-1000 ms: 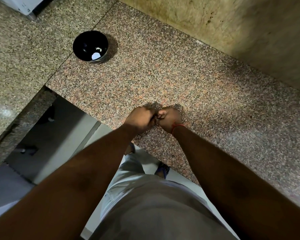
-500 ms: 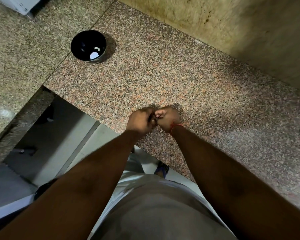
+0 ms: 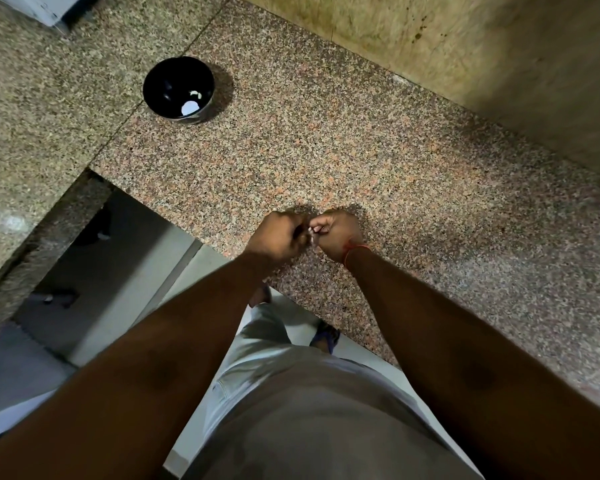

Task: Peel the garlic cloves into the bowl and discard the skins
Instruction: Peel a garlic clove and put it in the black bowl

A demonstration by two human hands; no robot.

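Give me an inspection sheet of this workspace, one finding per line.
Surface: speckled granite counter, two slabs meeting at a seam beside the bowl.
Job's things: black bowl at far left, with a few pale pieces inside; a small pale bit, probably the garlic clove, between the fingertips.
Clutter: nothing seen on the counter.
Hands: left hand and right hand curled, fingertips together over the counter's near edge; red thread on the right wrist.
Cables: nothing seen.
Surroundings: stained wall behind; floor below the counter at left.

No text, label, brand, number or sign can be read anywhere.
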